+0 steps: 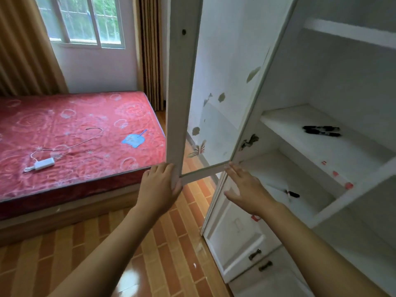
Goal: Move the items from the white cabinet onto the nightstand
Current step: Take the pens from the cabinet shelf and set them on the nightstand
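Observation:
The white cabinet (353,189) stands at the right with its door (220,82) swung open toward me. My left hand (159,185) holds the door's lower outer corner, fingers wrapped round its edge. My right hand (246,189) is open, fingers straight, beside the door's bottom edge in front of the shelves. A black tool with two handles (321,131) lies on the middle shelf. A screwdriver with a black handle (288,192) lies on the shelf below. The nightstand is out of view.
A bed with a red mattress (75,136) fills the left; a white charger with its cable (44,163) and a blue fly swatter (134,139) lie on it. Drawers with dark handles (255,254) sit under the shelves. Brick-patterned floor (128,254) lies below my arms.

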{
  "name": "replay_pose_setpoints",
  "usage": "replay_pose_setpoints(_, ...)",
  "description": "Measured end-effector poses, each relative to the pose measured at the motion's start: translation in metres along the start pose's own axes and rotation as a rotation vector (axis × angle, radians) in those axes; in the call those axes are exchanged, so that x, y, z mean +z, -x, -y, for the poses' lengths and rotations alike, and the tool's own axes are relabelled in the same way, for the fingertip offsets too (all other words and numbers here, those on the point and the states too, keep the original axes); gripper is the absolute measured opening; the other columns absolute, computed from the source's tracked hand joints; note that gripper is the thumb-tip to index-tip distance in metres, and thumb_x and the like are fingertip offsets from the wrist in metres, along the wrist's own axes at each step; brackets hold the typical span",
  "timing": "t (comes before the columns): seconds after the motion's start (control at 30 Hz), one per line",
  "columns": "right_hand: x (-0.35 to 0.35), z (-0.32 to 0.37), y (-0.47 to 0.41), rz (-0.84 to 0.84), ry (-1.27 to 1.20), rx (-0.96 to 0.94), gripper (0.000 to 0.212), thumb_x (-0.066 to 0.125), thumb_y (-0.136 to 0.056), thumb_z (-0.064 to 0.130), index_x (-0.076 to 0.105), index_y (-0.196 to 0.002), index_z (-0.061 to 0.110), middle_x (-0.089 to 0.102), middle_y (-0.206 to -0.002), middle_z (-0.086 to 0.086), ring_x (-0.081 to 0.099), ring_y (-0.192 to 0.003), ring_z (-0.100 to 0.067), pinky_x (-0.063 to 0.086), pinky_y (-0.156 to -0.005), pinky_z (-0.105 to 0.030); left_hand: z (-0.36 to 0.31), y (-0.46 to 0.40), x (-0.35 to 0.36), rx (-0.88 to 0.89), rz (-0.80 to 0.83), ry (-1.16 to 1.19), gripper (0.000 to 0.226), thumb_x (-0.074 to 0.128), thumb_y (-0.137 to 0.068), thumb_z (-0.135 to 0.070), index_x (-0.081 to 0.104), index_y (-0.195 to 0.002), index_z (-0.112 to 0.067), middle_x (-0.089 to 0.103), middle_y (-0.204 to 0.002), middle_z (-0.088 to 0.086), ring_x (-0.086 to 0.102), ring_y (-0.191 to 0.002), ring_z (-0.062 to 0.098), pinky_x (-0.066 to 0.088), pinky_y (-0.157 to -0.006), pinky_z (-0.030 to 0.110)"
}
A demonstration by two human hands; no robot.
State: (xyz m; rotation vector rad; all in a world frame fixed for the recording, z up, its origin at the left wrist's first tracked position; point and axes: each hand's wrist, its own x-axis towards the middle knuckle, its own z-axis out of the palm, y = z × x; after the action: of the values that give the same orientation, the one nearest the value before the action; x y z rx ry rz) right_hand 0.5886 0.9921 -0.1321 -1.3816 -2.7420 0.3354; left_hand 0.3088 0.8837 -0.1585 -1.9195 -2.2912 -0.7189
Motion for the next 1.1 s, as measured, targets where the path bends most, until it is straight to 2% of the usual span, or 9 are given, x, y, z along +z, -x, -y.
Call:
replay_pose_setpoints(0.23,0.005,-0.052,0.065,0.022,-0.035,0.089,0.072,0.049,-0.101,0.055,0.021,-0.163,0.030,0.010,-0.172,0.007,0.013,-0.156,-0.015,0.018,-0.124,-0.043,-0.072,0.025,0.026,0.048,0.135,0.075,0.053,0.048,-0.096,-0.050,0.055,-0.140,-0.022,0.060,-0.140,0.003,0.055,-0.127,0.026,0.045,-0.106,0.046)
replay_pose_setpoints(0.37,0.003,-0.082,0.098,0.001,-0.050,0.139,0.072,0.050,-0.100,0.056,0.027,-0.162,0.028,0.019,-0.170,0.004,0.018,-0.155,-0.016,0.019,-0.124,-0.041,-0.118,0.028,0.040,0.119,0.177,0.107,0.054,0.049,-0.097,-0.050,0.052,-0.144,-0.023,0.056,-0.144,0.000,0.051,-0.131,0.022,0.045,-0.109,0.043)
replay_pose_setpoints(0.47,-0.001,-0.104,0.120,-0.028,-0.073,0.169,0.070,0.048,-0.100,0.057,0.029,-0.161,0.028,0.022,-0.169,0.003,0.020,-0.154,-0.016,0.021,-0.123,-0.042,-0.152,0.030,0.051,0.166,0.195,0.084,0.060,0.040,-0.095,-0.057,0.053,-0.143,-0.024,0.057,-0.143,0.000,0.050,-0.131,0.023,0.045,-0.109,0.043)
replay_pose_setpoints(0.57,-0.004,-0.122,0.138,-0.043,-0.104,0.190,0.075,0.042,-0.096,0.065,0.031,-0.160,0.028,0.024,-0.168,0.002,0.022,-0.154,-0.018,0.023,-0.124,-0.042,-0.180,0.029,0.063,0.221,0.212,0.062,0.060,0.039,-0.094,-0.058,0.055,-0.142,-0.025,0.058,-0.141,-0.001,0.051,-0.129,0.023,0.044,-0.108,0.043)
replay_pose_setpoints(0.7,0.001,-0.145,0.153,-0.065,-0.145,0.206,0.068,0.051,-0.101,0.053,0.032,-0.160,0.027,0.022,-0.169,0.003,0.018,-0.155,-0.015,0.018,-0.124,-0.035,-0.205,0.017,0.081,0.279,0.244,0.088,0.057,0.040,-0.096,-0.059,0.054,-0.142,-0.027,0.057,-0.143,-0.003,0.051,-0.131,0.023,0.045,-0.109,0.043)
replay_pose_setpoints(0.83,0.007,-0.160,0.152,-0.086,-0.258,0.270,0.071,0.056,-0.100,0.050,0.028,-0.162,0.028,0.017,-0.170,0.008,0.015,-0.155,-0.012,0.015,-0.121,-0.024,-0.220,-0.007,0.101,0.352,0.301,0.107,0.053,0.047,-0.099,-0.054,0.049,-0.147,-0.029,0.051,-0.150,-0.005,0.044,-0.139,0.020,0.038,-0.115,0.042)
replay_pose_setpoints(1.0,0.024,-0.165,0.127,-0.082,-0.331,0.361,0.075,0.055,-0.098,0.055,0.024,-0.162,0.031,0.016,-0.170,0.010,0.016,-0.155,-0.011,0.020,-0.126,-0.033,-0.223,-0.044,0.139,0.428,0.379,0.151,0.054,0.048,-0.100,-0.055,0.048,-0.148,-0.029,0.049,-0.152,-0.004,0.042,-0.142,0.020,0.035,-0.119,0.042)
replay_pose_setpoints(1.1,0.037,-0.167,0.104,-0.063,-0.367,0.451,0.074,0.054,-0.101,0.051,0.021,-0.163,0.029,0.013,-0.171,0.008,0.015,-0.156,-0.011,0.021,-0.126,-0.035,-0.218,-0.067,0.165,0.477,0.427,0.167,0.055,0.048,-0.100,-0.056,0.048,-0.148,-0.030,0.049,-0.152,-0.003,0.041,-0.143,0.020,0.035,-0.120,0.044)
